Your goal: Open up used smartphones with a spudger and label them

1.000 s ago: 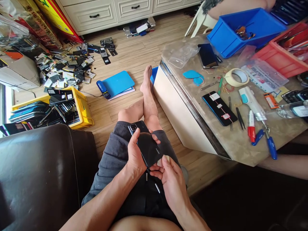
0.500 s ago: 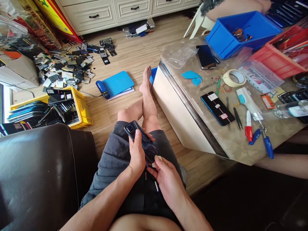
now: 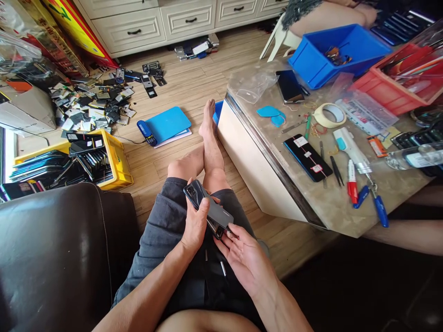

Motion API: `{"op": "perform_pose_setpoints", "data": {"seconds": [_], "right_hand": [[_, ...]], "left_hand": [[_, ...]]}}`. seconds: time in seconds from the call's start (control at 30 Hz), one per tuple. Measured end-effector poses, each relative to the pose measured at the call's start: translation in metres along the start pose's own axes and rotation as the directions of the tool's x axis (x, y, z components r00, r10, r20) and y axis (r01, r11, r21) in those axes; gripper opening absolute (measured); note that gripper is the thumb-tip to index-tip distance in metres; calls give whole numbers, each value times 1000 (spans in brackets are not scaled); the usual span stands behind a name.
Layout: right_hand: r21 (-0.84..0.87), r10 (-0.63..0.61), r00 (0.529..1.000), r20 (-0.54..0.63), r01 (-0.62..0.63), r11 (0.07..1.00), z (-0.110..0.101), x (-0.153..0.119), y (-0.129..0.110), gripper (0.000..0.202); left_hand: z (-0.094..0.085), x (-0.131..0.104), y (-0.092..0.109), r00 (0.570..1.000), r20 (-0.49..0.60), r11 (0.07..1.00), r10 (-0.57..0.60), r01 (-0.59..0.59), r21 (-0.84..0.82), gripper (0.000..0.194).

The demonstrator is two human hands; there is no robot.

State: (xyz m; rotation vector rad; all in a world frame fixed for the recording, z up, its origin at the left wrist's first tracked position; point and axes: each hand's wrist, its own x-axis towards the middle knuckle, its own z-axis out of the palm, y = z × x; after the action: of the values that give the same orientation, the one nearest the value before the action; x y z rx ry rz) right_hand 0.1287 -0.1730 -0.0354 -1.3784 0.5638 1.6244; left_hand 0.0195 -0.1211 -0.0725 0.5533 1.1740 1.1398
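Over my lap, a dark smartphone point(image 3: 217, 232) lies tilted with its back up and its camera bump at the far left end. My left hand point(image 3: 194, 223) wraps round it, thumb across the back. The glossy back cover point(image 3: 218, 211) is raised at the near right end, and a dark gap with inner parts shows below it. At that end, my right hand point(image 3: 247, 258) pinches the cover's edge, its other fingers under the phone. Whether a small tool is in those fingers cannot be made out.
On the table point(image 3: 256, 133) at right lie another phone point(image 3: 307, 157), tweezers point(image 3: 336, 170), a red marker point(image 3: 352, 182) and masking tape point(image 3: 329, 115). Blue point(image 3: 311, 64) and red point(image 3: 384, 92) bins stand behind. A yellow crate point(image 3: 119, 161) of phones sits left, by a sofa point(image 3: 62, 240).
The back cover's near end has come up from the phone. My right fingers have shifted onto its edge; the pale piece between them before is out of sight. The view has shifted slightly.
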Motion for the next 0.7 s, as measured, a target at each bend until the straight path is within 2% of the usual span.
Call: {"op": "perform_pose_setpoints", "data": {"seconds": [0.1,0.17,0.27,0.4,0.47,0.53,0.57,0.6,0.63,0.67,0.7], "right_hand": [[3,2,999,-32,-2,1000,-3,0,0,9],[17,-1,999,-39,1,1000,-7,-1,2,8],[78,0,1000,29,-2,997,-15,-3,3,11],[151,-25,994,109,8,989,-24,-10,1,23],[111,-22,991,136,6,994,-30,-17,-2,31],[-36,-12,978,208,20,999,-41,-24,-12,37],[-141,-41,972,232,75,987,-48,-25,-21,39],[-263,-110,963,244,175,949,-56,-25,-34,41],[-393,-238,943,231,314,864,-64,-23,-51,46],[-513,-442,876,191,473,716,-74,-20,-72,51],[-662,-647,743,173,574,482,-84,-15,-96,55]], "left_hand": [[0,1,1,999,32,1000,16,-16,-20,91],[-1,0,3,998,55,1000,7,-6,-20,91],[-3,-2,6,997,72,999,33,-36,41,89],[-4,0,6,972,234,993,23,-50,106,114],[-3,2,7,964,266,993,2,-34,115,118],[-1,4,11,975,222,996,-3,-16,84,112],[-1,5,13,983,182,999,-7,-2,48,108],[-2,7,16,989,145,1000,-19,19,-2,102],[-3,9,19,992,118,997,-47,54,-56,96],[-5,11,21,989,110,988,-96,108,-108,89],[-7,12,23,979,123,973,-160,178,-150,82]]}}
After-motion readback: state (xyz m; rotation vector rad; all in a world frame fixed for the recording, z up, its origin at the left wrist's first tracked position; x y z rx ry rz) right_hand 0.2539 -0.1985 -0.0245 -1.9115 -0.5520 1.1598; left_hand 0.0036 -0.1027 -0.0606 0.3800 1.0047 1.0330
